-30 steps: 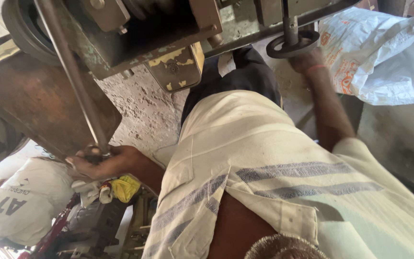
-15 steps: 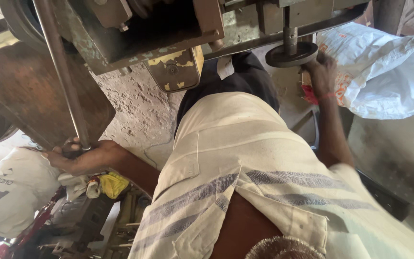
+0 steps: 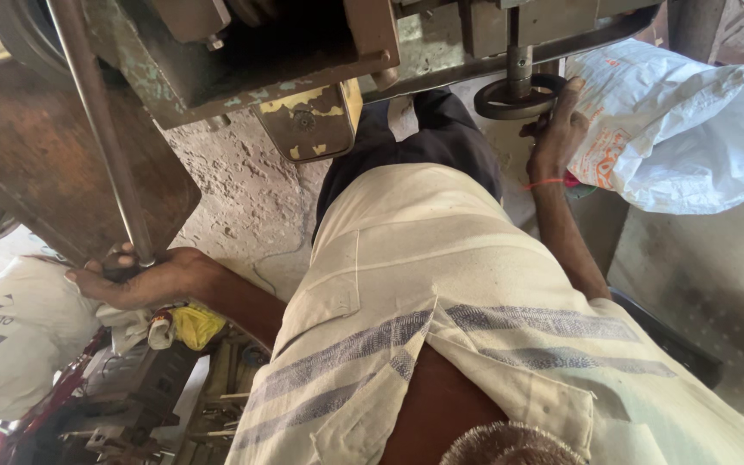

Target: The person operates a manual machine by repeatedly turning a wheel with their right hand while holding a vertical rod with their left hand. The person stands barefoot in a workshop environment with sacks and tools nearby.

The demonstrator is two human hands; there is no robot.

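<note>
- Left hand [image 3: 144, 277]: arm stretched out low to the side, fingers wrapped tight around the lower end of a long grey steel lever rod [image 3: 101, 129].
- Right hand [image 3: 557, 129]: arm raised forward, fingers curled on the rim of a small dark round handwheel [image 3: 517, 96].
- Handwheel hangs under the worn green machine body [image 3: 303, 52].
- White plastic sack [image 3: 691, 129] crowds the right hand; bare concrete floor [image 3: 251, 198] lies open between the arms.

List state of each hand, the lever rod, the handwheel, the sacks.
Left hand: closed around lower end of long grey metal lever rod.
Long grey metal lever rod: tilted, running up to the green machine body.
Right hand: fingers on rim of small dark round handwheel.
White plastic sack, right: crumpled, lying on its side.
White printed sack, left: full, slumped.
</note>
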